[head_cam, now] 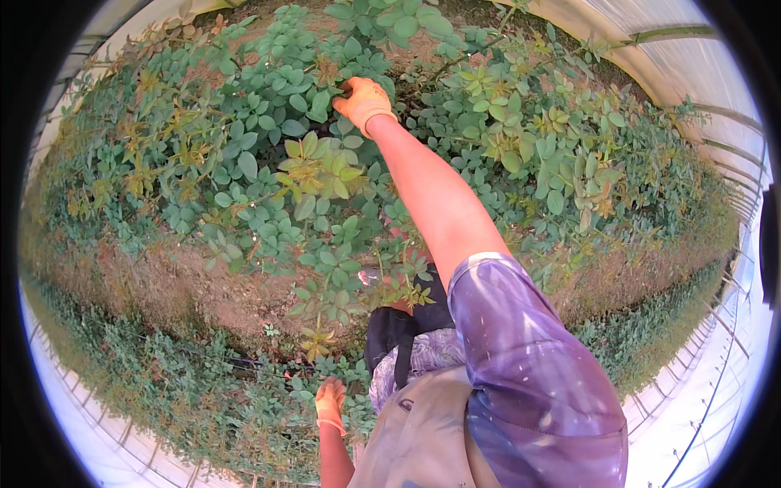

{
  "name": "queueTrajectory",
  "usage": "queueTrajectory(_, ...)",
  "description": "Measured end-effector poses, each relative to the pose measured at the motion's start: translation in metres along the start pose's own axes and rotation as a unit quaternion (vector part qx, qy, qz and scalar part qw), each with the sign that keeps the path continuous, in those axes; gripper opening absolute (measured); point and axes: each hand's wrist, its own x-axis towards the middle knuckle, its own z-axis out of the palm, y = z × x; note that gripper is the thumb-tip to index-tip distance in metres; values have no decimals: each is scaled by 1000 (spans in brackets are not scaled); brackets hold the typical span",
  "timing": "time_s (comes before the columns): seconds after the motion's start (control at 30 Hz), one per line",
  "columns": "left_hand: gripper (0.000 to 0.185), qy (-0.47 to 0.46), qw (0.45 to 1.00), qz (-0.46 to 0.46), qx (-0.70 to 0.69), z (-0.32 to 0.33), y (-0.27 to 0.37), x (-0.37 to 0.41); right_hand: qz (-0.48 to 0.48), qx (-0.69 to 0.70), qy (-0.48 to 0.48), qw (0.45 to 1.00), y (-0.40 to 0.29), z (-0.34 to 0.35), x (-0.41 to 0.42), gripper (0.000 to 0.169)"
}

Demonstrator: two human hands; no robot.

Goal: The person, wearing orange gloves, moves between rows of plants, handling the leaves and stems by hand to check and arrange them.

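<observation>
My right hand (366, 102), in an orange work glove, reaches out into the green foliage of what look like rose bushes (268, 97). Its fingers curl down among the leaves, beside a broad green leaf (319, 107), and the fingertips are partly hidden. Whether they grip a stem cannot be made out. A cluster of yellow-green young leaves (320, 168) stands just nearer to me. My left hand (330, 399), gloved in orange as well, hangs low at my side, near the leaves of another plant row (244, 390). Its fingers are too foreshortened to judge.
A bare soil path (226, 293) runs between the two plant rows. Leafy shoots (329, 299) lean over it close to my legs. Greenhouse sheeting on curved ribs (677, 33) encloses the rows. A thin stem (467, 57) slants through the foliage beyond my right hand.
</observation>
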Motion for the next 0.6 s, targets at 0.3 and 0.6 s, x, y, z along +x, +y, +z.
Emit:
queueTrajectory(0.3,35,24,992,94,76,-7,129,-8,-22,-16,-27,999,12,2,3,32)
queueTrajectory(0.6,40,-56,994,92,23,8,171,-1,-130,-129,-56,981,4,13,-30,29)
